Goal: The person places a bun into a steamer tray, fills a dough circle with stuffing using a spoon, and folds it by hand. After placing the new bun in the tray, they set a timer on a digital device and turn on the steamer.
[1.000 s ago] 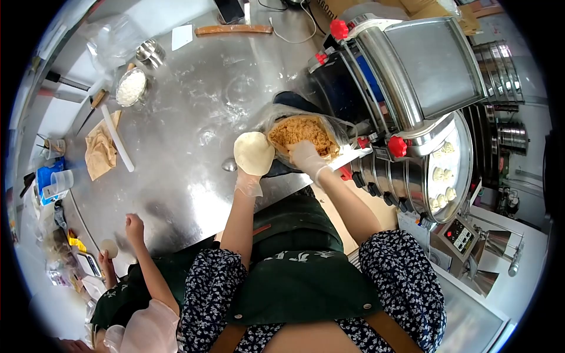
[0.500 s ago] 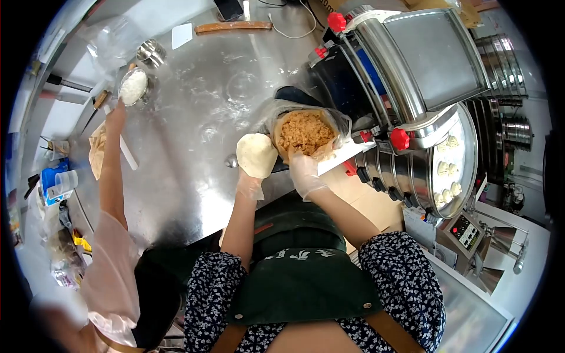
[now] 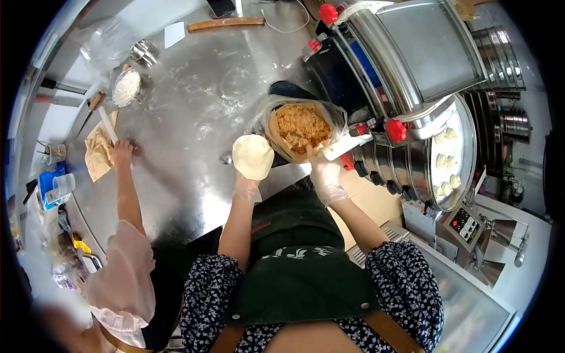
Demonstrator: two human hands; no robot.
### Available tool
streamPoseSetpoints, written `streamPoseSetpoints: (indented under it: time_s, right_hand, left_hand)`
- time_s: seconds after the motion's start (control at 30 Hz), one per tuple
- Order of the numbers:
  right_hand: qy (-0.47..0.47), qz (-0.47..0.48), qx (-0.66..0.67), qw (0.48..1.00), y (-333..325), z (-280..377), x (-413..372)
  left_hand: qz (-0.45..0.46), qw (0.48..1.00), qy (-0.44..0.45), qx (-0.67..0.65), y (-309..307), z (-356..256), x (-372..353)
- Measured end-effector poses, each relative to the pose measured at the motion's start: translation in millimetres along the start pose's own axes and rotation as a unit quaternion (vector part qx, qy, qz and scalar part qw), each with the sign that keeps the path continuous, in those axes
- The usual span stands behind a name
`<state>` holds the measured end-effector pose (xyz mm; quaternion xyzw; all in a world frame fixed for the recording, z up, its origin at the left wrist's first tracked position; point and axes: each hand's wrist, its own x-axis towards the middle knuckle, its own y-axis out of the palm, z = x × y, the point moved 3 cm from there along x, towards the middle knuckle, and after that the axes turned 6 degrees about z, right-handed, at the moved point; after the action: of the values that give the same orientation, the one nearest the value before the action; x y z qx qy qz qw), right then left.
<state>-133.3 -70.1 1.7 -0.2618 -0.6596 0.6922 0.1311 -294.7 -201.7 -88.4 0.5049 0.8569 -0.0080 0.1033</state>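
Note:
A round, flat dough wrapper (image 3: 253, 157) lies across my left hand (image 3: 246, 187), which wears a clear plastic glove; the dough covers most of the fingers. To its right, a container lined with a clear plastic bag (image 3: 340, 120) holds brownish crumbly filling (image 3: 302, 125). My gloved right hand (image 3: 325, 174) is closed at the near edge of that filling. Something thin reaches from it into the filling, but I cannot make out what it is.
Stacked steamer trays with small pleated buns (image 3: 445, 160) stand right, beside a roller machine (image 3: 394, 59). At left, a co-worker's hand (image 3: 122, 154) touches a white stick (image 3: 108, 123) near brown paper (image 3: 99, 152). A flour bowl (image 3: 127, 88) and metal cup (image 3: 145, 53) sit farther back.
My right hand has drawn back and turned, its fingers now closed at the filling's near edge. The co-worker's hand has moved from the flour bowl toward the white stick. The view shifted slightly.

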Motion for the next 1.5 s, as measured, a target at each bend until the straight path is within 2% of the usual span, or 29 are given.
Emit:
streamPoseSetpoints:
  time_s: [0.03,0.07,0.17,0.3,0.37,0.47,0.53,0.67,0.7,0.77,0.87,0.97,1.0,1.1,1.13,1.23,1.27,1.37,1.47,1.5]
  right_hand:
    - [0.014,0.003,-0.012,1.0,0.4,-1.3,0.5]
    - [0.005,-0.042,-0.001,0.999,2.9,-3.7,-1.0]
    - [-0.003,-0.108,0.009,0.994,7.1,-8.9,-0.2]
    - [0.045,-0.077,0.064,0.994,-7.4,-8.4,-5.6]
    - [0.075,-0.035,0.08,0.993,2.1,-16.9,1.2]
    - [0.109,-0.023,0.208,0.972,3.5,-34.9,3.1]
    - [0.134,0.025,0.244,0.96,1.1,-37.1,1.2]
    - [0.039,0.027,0.111,0.993,-7.4,-17.3,-8.2]
    - [0.054,0.033,0.095,0.993,-13.7,-15.4,-5.7]
    - [0.083,0.047,0.064,0.993,-31.5,-10.7,-1.6]
    - [0.051,0.058,0.12,0.99,-10.3,-14.6,-1.5]
    - [0.065,0.043,0.168,0.983,-19.9,-24.2,-0.2]
    - [0.095,0.089,0.167,0.977,-21.5,-24.3,3.9]
    - [0.037,0.133,0.191,0.972,8.7,-27.8,13.1]
    - [0.079,0.204,0.303,0.927,11.6,-28.8,18.6]
    - [0.041,0.268,0.452,0.85,26.1,-26.9,41.9]
    - [0.171,0.346,0.541,0.747,31.1,-33.5,41.4]
    - [0.261,0.401,0.698,0.533,25.2,-39.9,41.9]
    - [0.258,0.411,0.77,0.414,35.0,-45.8,36.1]
    - [0.257,0.411,0.793,0.369,35.7,-45.2,33.8]
  left_hand:
    - [0.071,0.928,-0.104,0.351,3.2,-44.2,6.2]
    - [0.18,0.72,-0.141,0.655,6.6,-90.5,11.2]
    - [-0.002,0.781,0.057,0.622,8.9,-82.6,0.0]
    - [-0.15,0.8,0.229,0.534,11.2,-62.0,-7.8]
    - [-0.149,0.798,0.237,0.534,13.3,-59.2,-8.5]
    - [-0.036,0.766,0.185,0.615,16.7,-70.5,-13.7]
    - [-0.096,0.784,0.209,0.577,17.0,-60.0,-13.9]
    - [-0.188,0.833,0.249,0.457,21.9,-59.7,-12.0]
    - [-0.198,0.842,0.248,0.436,21.0,-60.3,-11.0]
    - [-0.18,0.849,0.214,0.448,18.5,-58.0,-7.8]
    - [-0.125,0.826,0.171,0.522,18.5,-71.2,-2.3]
    - [-0.122,0.836,0.155,0.512,18.9,-82.1,-0.2]
    - [-0.131,0.836,0.172,0.504,19.9,-82.1,-2.6]
    - [-0.152,0.833,0.23,0.479,24.6,-79.4,0.7]
    - [-0.154,0.83,0.246,0.476,26.5,-74.3,3.4]
    - [-0.105,0.828,0.221,0.505,27.1,-71.3,4.5]
    - [-0.079,0.827,0.2,0.52,27.6,-72.0,4.9]
    - [-0.053,0.792,0.245,0.557,27.8,-81.7,5.3]
    - [-0.059,0.765,0.252,0.589,24.4,-89.6,-2.8]
    - [-0.057,0.778,0.224,0.585,19.5,-85.6,-6.3]
